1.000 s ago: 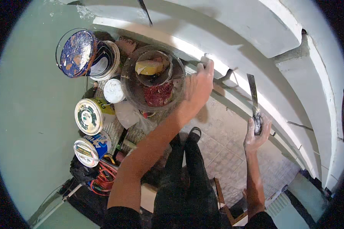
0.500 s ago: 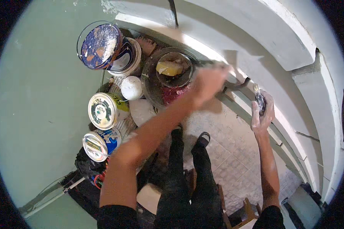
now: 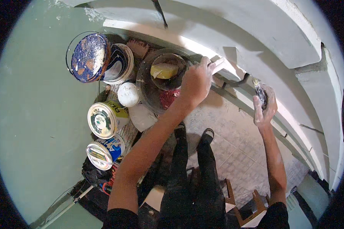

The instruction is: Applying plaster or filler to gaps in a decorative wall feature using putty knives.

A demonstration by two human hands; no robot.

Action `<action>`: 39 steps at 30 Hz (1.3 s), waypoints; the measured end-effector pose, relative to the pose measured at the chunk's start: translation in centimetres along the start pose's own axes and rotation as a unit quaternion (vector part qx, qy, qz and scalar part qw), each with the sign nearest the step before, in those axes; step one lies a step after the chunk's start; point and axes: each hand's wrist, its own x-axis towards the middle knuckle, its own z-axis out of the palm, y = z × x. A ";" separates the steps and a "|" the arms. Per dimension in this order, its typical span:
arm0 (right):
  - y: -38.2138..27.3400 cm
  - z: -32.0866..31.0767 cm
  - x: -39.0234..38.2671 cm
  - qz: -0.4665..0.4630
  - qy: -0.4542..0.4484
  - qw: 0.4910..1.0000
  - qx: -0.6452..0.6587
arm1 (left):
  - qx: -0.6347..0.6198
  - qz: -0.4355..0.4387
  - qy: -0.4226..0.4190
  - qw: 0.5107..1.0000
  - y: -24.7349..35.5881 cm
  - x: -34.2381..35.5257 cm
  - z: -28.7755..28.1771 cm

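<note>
My left hand is closed around a pale flat strip, whose outer end points at the white curved moulding. Its exact kind is hard to tell. Just below the hand lie a grey round basin, a bowl inside it with a yellow sponge, and a red cloth-like lump. Farther right, my right hand, dusted white, is closed on a slim dark tool with a pale tip, held beside the moulding. The palm hides part of that tool.
Paint buckets stand on a plank at left: a blue-lidded one, a white-lidded one and a blue-white one. A small white tub sits beside the basin. Below are a tiled floor, my feet and a brown wooden frame.
My left hand, blurred before, has drawn slightly down and left and now shows the pale strip clearly. The right hand stays by the moulding with its tool. The whole view has shifted a little.
</note>
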 end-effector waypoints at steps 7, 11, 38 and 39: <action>0.7 1.7 1.6 -0.056 -0.019 0.998 0.012 | -0.002 -0.109 -0.065 0.992 1.8 -0.2 2.7; 1.3 1.6 2.8 -0.049 -0.087 0.995 -0.007 | -0.061 -0.124 -0.041 0.990 -0.3 1.0 2.3; 0.9 2.2 3.0 -0.018 -0.075 0.996 0.037 | 0.417 0.081 0.026 0.905 -12.6 4.8 -6.3; 1.0 2.2 2.9 -0.006 -0.082 0.996 0.042 | 0.418 0.080 0.025 0.904 -12.3 5.4 -6.7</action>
